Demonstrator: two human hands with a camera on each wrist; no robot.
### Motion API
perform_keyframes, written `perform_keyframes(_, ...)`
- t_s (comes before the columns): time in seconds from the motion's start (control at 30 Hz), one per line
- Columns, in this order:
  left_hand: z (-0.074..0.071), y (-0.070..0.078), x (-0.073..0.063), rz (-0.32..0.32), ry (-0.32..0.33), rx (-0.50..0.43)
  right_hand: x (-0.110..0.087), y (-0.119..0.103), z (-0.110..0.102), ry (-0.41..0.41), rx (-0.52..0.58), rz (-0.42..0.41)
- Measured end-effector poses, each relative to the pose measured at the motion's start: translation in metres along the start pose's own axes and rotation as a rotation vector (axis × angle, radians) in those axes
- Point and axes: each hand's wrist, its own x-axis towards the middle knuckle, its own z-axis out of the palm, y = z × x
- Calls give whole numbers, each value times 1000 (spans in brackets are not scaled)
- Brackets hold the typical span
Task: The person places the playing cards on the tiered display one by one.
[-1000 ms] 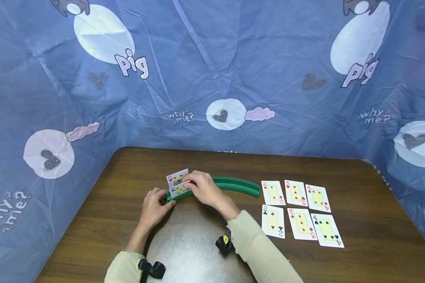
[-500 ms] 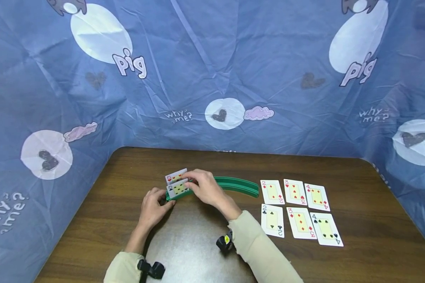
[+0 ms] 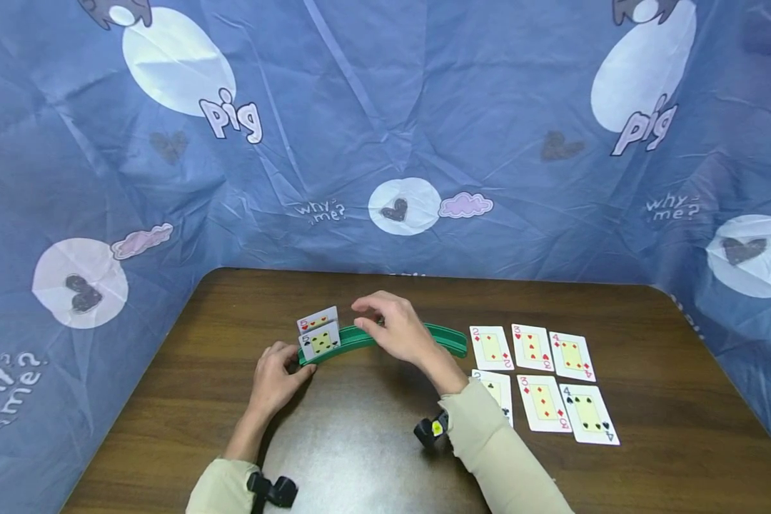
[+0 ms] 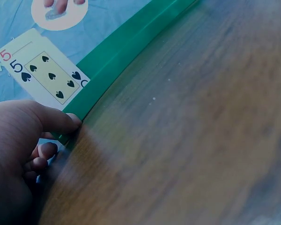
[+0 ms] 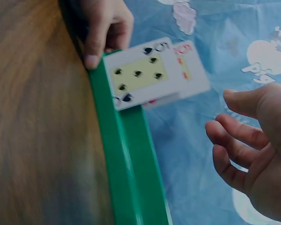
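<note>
A curved green card holder (image 3: 446, 337) lies on the table, its left end pinched between the thumb and fingers of my left hand (image 3: 278, 375). Two playing cards stand in its slots at that end. The five of spades (image 3: 321, 341) is in front, and the five of hearts (image 3: 318, 319) rises behind it, its lower part hidden. My right hand (image 3: 397, 327) hovers over the middle of the holder with nothing in it. In the right wrist view its loosely bent fingers (image 5: 232, 143) are apart from both cards.
To the right, two rows of cards lie face up: two of diamonds (image 3: 490, 348), three of hearts (image 3: 532, 348) and four of diamonds (image 3: 572, 355) behind; two of clubs (image 3: 497, 392), three of diamonds (image 3: 543, 404) and four of spades (image 3: 589, 414) in front. A blue cloth (image 3: 334, 143) hangs behind the table.
The five of spades was pressed into the front slot by my right hand, which then let go and moved right. My left hand has kept its grip on the holder's end.
</note>
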Motion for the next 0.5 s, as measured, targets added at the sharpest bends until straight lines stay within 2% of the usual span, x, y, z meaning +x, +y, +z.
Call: perform_keyframes(0.5, -1, 0, 1, 6, -5, 5, -23, 8, -56, 57, -74, 21)
